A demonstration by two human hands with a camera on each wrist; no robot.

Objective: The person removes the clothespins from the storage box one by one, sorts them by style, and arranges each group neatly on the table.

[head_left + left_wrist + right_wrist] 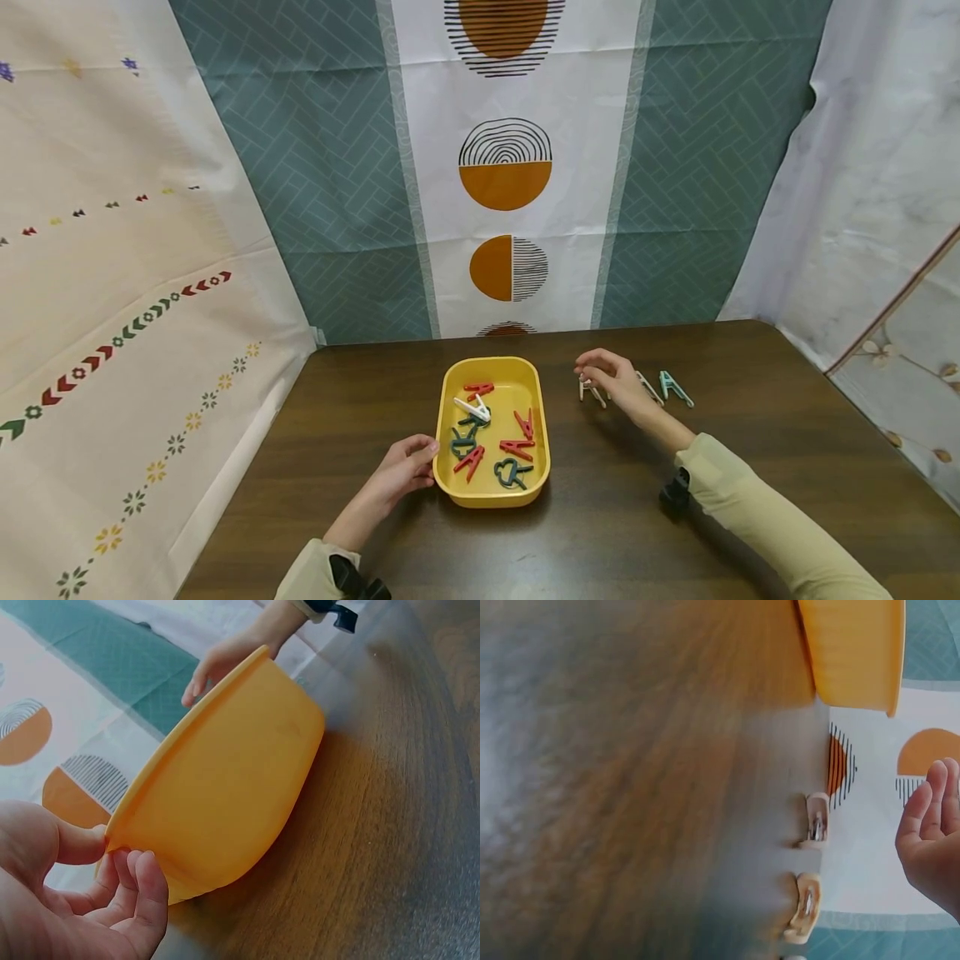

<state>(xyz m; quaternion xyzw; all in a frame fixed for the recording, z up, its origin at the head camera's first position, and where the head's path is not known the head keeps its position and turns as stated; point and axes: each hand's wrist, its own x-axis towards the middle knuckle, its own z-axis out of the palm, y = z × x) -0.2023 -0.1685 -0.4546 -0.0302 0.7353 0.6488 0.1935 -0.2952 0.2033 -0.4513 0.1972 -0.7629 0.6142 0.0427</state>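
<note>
My left hand (402,468) pinches the left rim of a yellow plastic tub (491,501), thumb on top and fingers curled against the outside wall. Inside the tub lie several red clothespins (517,449), a white clothespin (478,409) and dark green shaped clips (512,475). To the right of the tub, my right hand (613,380) hovers over pale clothespins (819,819), its fingers loosely bent with nothing visible between them. A mint green clothespin (678,391) lies farther right, beyond that hand's wrist.
The brown wooden table (360,375) ends at a back edge against a patterned cloth (525,183). Light cloth hangs (150,333) close on the left side, and another pale cloth (885,250) on the right. Both wrists wear black camera mounts (675,493).
</note>
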